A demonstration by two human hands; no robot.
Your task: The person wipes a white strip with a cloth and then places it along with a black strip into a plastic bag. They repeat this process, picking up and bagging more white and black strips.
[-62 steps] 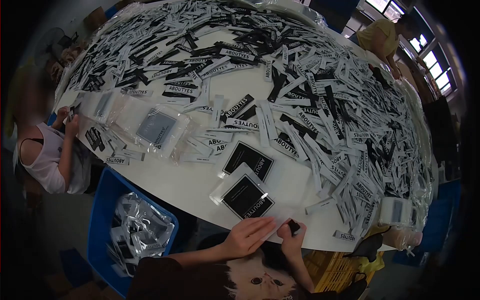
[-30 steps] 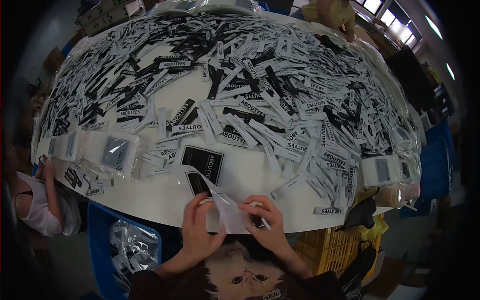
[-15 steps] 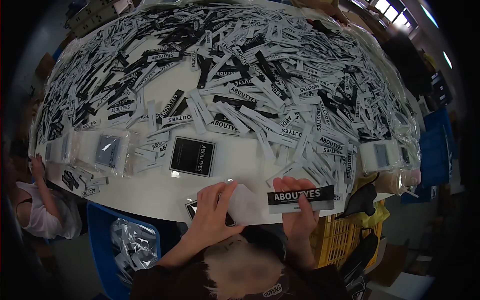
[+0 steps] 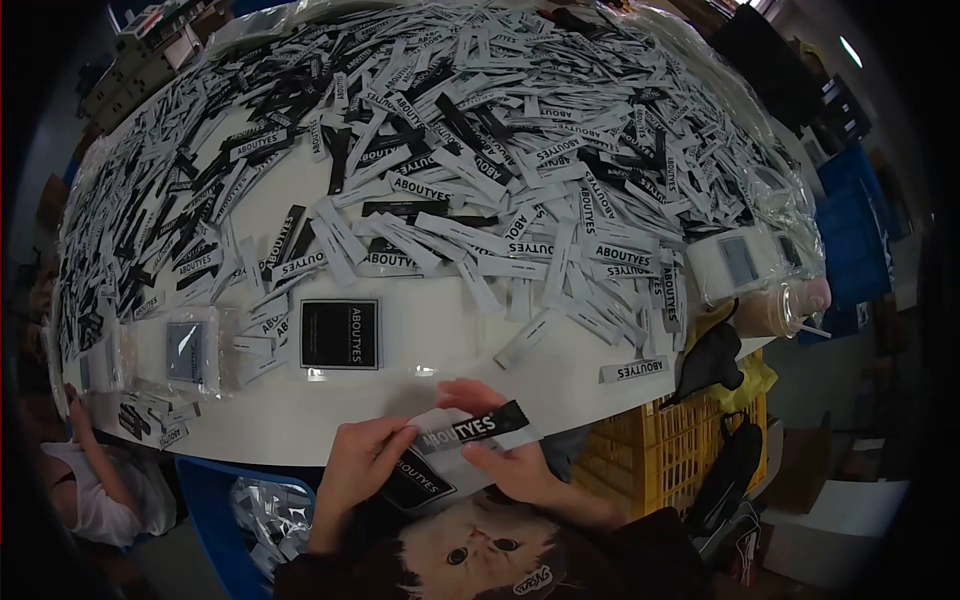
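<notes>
Near the table's front edge, my left hand pinches the upper corner of a translucent pouch with a black ABOUTYES label. My right hand grips a black and white ABOUTYES sachet, its thumb below and fingers behind. The sachet's left part shows through the pouch film, and its right end sticks out. Just beyond my hands, a pouch with a black ABOUTYES square lies flat on the white table.
A large heap of sachets covers the table's far side. Plastic-wrapped packs lie left, a lidded cup right. Below stand a blue bin and a yellow crate. Another person's arm is at far left.
My right hand has moved left and brought the sachet to the pouch, where part of it now sits behind the film. My left hand has shifted left and lower. The view has turned somewhat.
</notes>
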